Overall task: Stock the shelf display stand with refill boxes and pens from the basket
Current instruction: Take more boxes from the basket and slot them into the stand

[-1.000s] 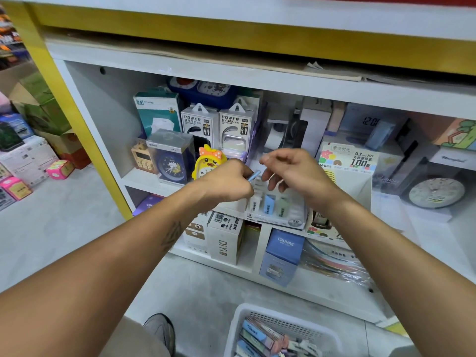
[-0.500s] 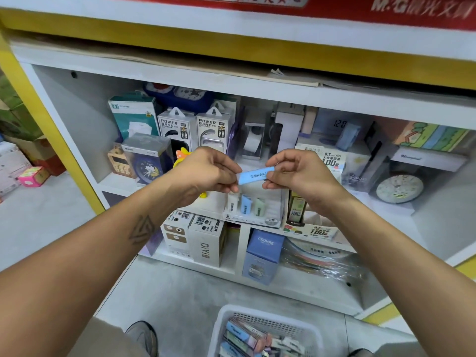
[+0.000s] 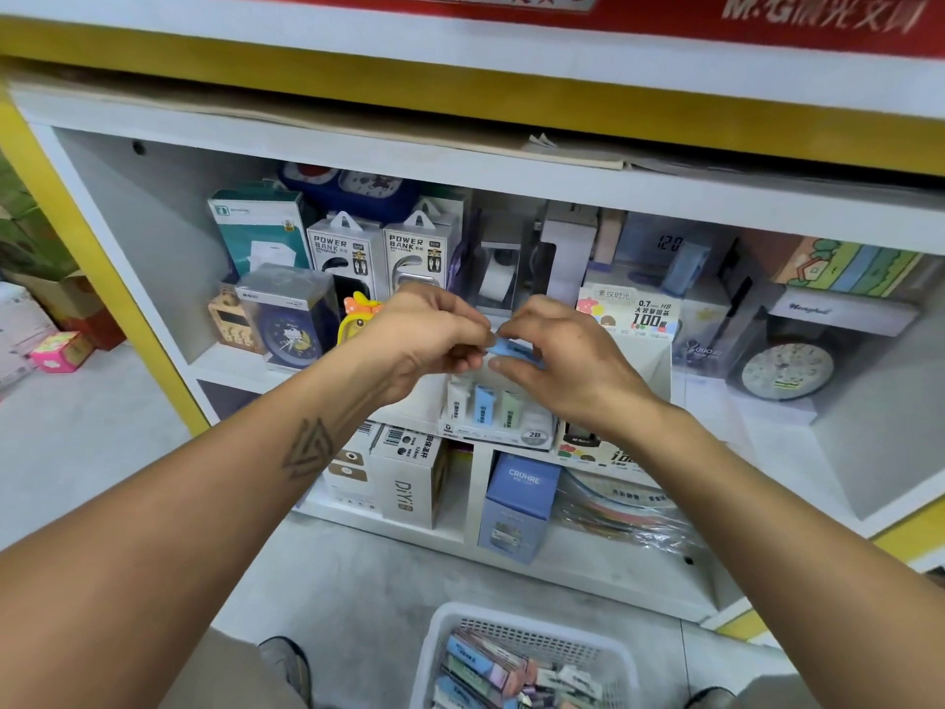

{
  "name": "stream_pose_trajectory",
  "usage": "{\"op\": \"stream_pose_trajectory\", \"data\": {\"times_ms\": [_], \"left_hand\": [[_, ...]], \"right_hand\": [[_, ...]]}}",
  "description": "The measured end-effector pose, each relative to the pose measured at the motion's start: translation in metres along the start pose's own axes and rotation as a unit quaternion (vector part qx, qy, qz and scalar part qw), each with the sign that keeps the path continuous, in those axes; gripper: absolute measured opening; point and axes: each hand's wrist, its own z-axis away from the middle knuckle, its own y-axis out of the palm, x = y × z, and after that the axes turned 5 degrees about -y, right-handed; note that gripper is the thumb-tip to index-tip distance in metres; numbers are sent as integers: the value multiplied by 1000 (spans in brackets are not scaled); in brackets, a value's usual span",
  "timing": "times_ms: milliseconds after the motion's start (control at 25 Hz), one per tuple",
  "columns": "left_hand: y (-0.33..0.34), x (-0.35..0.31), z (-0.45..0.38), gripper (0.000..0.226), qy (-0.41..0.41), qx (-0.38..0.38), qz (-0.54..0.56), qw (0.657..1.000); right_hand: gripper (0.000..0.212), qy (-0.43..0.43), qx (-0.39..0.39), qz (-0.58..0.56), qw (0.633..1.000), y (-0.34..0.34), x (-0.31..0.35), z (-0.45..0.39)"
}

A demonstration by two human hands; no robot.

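Two boxes [image 3: 381,258] read "POWER BANK"; blue box [image 3: 521,496] reads "CRUHRE".

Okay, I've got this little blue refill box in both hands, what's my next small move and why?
Probably lower the blue refill box into the display stand just below. Both hands pinch it right above the row of white, blue and green boxes standing there.

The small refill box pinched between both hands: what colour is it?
Light blue refill box, seen only in the head view.
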Motion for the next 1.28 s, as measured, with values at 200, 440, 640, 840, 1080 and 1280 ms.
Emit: {"op": "stream_pose_trajectory", "data": {"times_ms": [200,440,640,840,1080,1280], "left_hand": [[-5,10,-7,14,102,-24,-198,975],[-25,32,-10,31,181,10,-556,811],[-30,40,-10,42,165,75,-619,764],[-31,40,-11,45,163,85,-624,759],[-30,41,-11,45,156,80,-623,763],[-29,41,-10,48,155,81,-628,758]], "right_hand": [[18,109,-65,-102,987,2,-9,-2],[7,120,-62,-134,982,17,-8,-6],[8,110,-38,-111,987,30,-5,-11],[13,111,-17,-94,989,32,-6,-8],[9,143,13,-106,984,25,-7,-14],[24,74,63,-19,995,24,-11,-10]]}}
